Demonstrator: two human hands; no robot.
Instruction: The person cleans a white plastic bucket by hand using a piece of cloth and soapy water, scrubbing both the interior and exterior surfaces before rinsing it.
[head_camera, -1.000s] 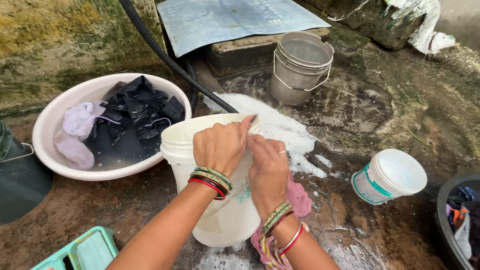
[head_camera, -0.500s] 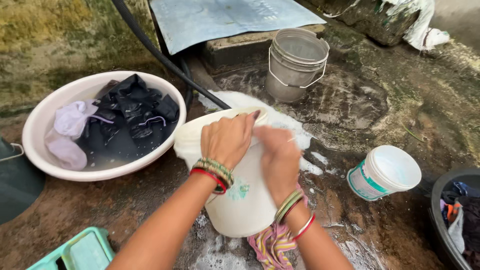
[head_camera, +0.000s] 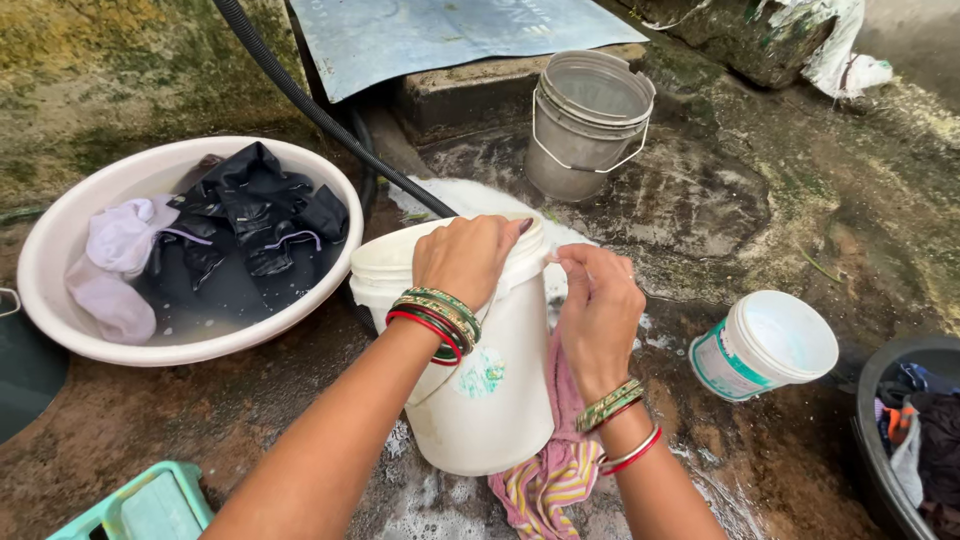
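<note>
Both hands, left hand (head_camera: 465, 258) and right hand (head_camera: 598, 310), grip the white bucket (head_camera: 480, 390); basin (head_camera: 60, 240) holds clothes (head_camera: 240, 225).

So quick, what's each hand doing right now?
Left hand: closed over the white bucket rim.
Right hand: fingers pinched at the rim, pink striped cloth beneath.

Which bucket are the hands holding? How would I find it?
Look at the wet ground beside the big pink basin full of dark clothes. The white bucket stands just right of it, with the left hand and right hand on its rim. Unlike the grey bucket behind, it has striped cloth underneath.
</note>
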